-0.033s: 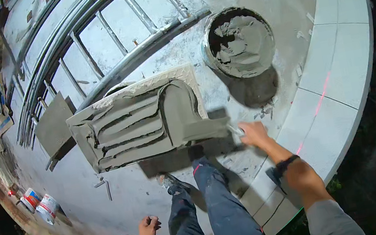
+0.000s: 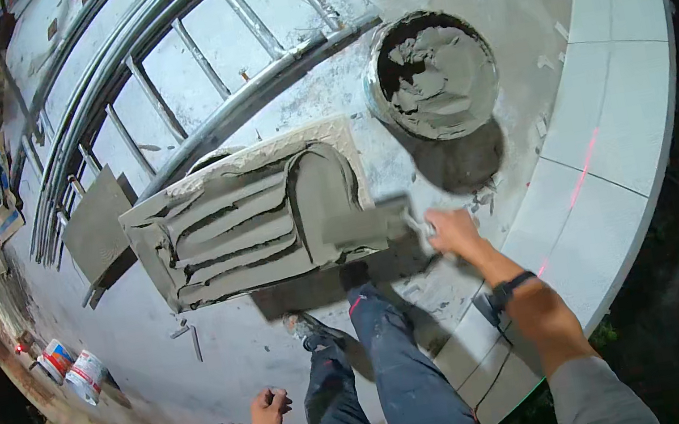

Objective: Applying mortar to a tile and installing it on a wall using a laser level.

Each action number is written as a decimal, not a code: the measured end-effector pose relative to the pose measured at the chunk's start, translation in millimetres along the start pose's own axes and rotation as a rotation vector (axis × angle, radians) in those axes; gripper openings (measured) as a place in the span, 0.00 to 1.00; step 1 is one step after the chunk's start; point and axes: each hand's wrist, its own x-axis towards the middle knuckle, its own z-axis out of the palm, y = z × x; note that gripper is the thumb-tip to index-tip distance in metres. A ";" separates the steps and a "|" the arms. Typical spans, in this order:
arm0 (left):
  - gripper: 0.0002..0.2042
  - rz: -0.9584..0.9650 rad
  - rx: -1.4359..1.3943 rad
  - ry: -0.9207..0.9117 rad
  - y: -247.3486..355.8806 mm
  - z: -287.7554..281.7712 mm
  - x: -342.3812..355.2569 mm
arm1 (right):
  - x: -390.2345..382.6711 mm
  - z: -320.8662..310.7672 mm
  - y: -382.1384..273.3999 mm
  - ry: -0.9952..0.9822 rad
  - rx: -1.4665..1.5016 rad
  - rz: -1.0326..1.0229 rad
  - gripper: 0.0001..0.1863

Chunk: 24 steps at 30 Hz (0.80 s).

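Note:
My right hand [image 2: 451, 228] is closed on the handle of a trowel, whose flat blade [image 2: 351, 228] rests in grey mortar at the right part of a white rectangular tile [image 2: 339, 130]. Thick raised ridges of mortar [image 2: 229, 231] cover the tile's middle and left. My left hand [image 2: 267, 411] hangs at the bottom, fingers curled; whether they hold anything is unclear. A skin-toned shape just below it is hard to make out. Beyond my right hand stands a round bucket [image 2: 440, 85] of mortar. My legs and shoes are directly below the tile.
Metal ladders [image 2: 218, 115] lie across the upper left, with a grey board [image 2: 91, 219] beside them. Two small buckets [image 2: 87, 379] sit at lower left. A curved white-tiled edge [image 2: 598, 130] with a red laser line runs along the right, with darkness beyond it.
The trowel blade and my right hand have shifted slightly up and to the left. My left hand looks unchanged.

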 end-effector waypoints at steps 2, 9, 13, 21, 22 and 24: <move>0.10 0.018 -0.026 0.002 10.0 0.7 -3.3 | 37.3 -23.2 -11.5 0.115 0.014 0.097 0.13; 0.09 -0.020 -0.091 0.038 -32.1 -22.6 -22.5 | 90.4 -85.6 -9.3 0.183 0.119 0.260 0.13; 0.09 -0.151 -0.002 0.113 -22.3 -39.7 -49.7 | 91.1 -130.1 -42.3 0.181 0.018 0.113 0.13; 0.11 -0.163 -0.117 0.253 -73.6 -92.0 -78.6 | 156.7 -174.1 -109.1 0.169 -0.289 0.056 0.13; 0.11 -0.106 -0.103 0.297 -131.5 -107.6 -85.0 | 167.6 -169.3 -127.9 0.094 -0.276 -0.018 0.14; 0.11 -0.080 -0.135 0.291 -157.5 -105.0 -86.0 | 179.9 -165.5 -138.1 -0.023 -0.229 -0.146 0.15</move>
